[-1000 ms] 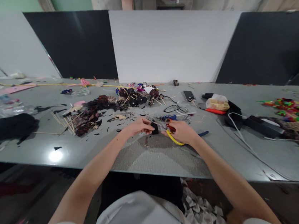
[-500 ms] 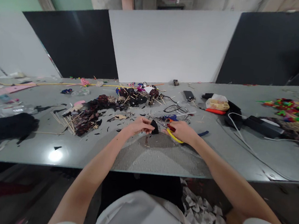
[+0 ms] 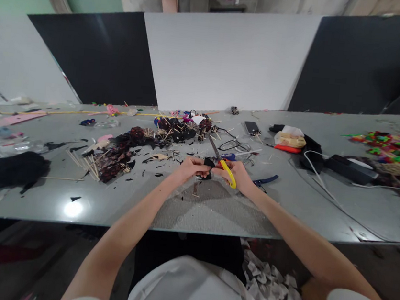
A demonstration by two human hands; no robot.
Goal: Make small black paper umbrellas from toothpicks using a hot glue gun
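Observation:
My left hand (image 3: 192,167) pinches a small piece of black fabric (image 3: 208,162) over the middle of the table. Close on its right, my right hand (image 3: 236,173) holds scissors with yellow and red handles (image 3: 232,178). The scissor blades point up and away to the left, past the fabric. Fingertips of both hands are at the black piece, nearly touching. Just beyond the hands, black scraps (image 3: 150,159) are scattered on the grey table (image 3: 192,214).
Left of the hands lies dark patterned fabric (image 3: 114,159) with wooden sticks. Blue-handled pliers (image 3: 266,180) lie to the right. Farther off are a phone (image 3: 251,128), a black cord (image 3: 230,144) and a white cable (image 3: 328,193). Black cloth (image 3: 7,174) lies far left.
The scissors have swung so their blades point away from me. My right hand has moved left to the black fabric, and the blue-handled pliers show more fully.

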